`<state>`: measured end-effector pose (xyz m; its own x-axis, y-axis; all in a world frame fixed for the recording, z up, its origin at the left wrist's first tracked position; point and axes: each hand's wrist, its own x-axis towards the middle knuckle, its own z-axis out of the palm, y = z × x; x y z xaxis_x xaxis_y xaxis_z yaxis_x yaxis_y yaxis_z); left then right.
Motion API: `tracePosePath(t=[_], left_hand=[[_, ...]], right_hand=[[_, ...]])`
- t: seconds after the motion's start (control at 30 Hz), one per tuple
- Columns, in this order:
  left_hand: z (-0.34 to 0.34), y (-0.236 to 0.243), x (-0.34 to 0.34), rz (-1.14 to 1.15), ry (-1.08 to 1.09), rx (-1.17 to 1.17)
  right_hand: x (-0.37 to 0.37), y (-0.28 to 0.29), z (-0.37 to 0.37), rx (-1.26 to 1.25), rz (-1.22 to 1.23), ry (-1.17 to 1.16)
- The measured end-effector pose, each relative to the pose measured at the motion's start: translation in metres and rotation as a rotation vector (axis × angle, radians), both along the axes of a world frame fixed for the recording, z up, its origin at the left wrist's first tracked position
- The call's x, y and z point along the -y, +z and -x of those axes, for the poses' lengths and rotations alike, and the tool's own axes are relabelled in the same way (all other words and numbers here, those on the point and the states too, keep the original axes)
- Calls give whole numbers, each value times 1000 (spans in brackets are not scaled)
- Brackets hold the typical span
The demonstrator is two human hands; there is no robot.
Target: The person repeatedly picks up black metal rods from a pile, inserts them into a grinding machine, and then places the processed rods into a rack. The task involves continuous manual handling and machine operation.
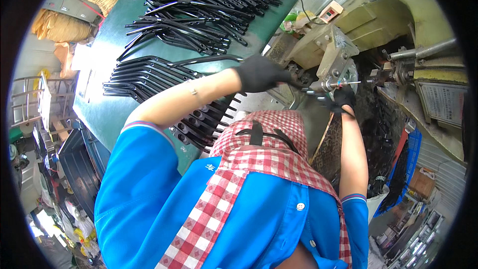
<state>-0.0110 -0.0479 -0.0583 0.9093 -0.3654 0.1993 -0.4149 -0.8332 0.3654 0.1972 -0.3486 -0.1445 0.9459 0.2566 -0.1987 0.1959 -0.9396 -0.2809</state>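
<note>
Black tube (214, 58), glossy, slim and bent, grasped in black-gloved left hand (263, 73); cannot tell grip of right hand (343, 98).

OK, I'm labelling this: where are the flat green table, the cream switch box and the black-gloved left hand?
Flat green table (108, 46), head view: bare top.
Cream switch box (330, 12), head view: front face.
Black-gloved left hand (262, 73), head view: its back.

I'm in a workshop. A bulky, pale-green machine (430, 7) stands before me. Black bent bars (209, 0) crowd my green table (110, 40).
</note>
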Motion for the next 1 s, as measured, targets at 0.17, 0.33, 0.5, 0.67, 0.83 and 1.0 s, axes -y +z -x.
tracePosePath(t=[0.17, 0.33, 0.5, 0.67, 0.83, 1.0], left_hand=[[67, -37, -93, -110, 213, -188], [128, -67, -149, -273, 687, -33], [156, -93, -171, -135, 993, -102], [98, -65, -188, -136, 928, 80], [6, -49, -217, -275, 822, 91], [-30, -82, -259, -444, 637, -7]], right_hand=[[12, -23, -12, 66, 87, 20], [27, -33, -17, 50, -442, 36], [29, 30, 9, -544, -1586, -207], [9, 103, 42, -520, -1418, -22], [13, 82, 34, -598, -1551, -84], [-17, 134, 56, -526, -1280, -167]])
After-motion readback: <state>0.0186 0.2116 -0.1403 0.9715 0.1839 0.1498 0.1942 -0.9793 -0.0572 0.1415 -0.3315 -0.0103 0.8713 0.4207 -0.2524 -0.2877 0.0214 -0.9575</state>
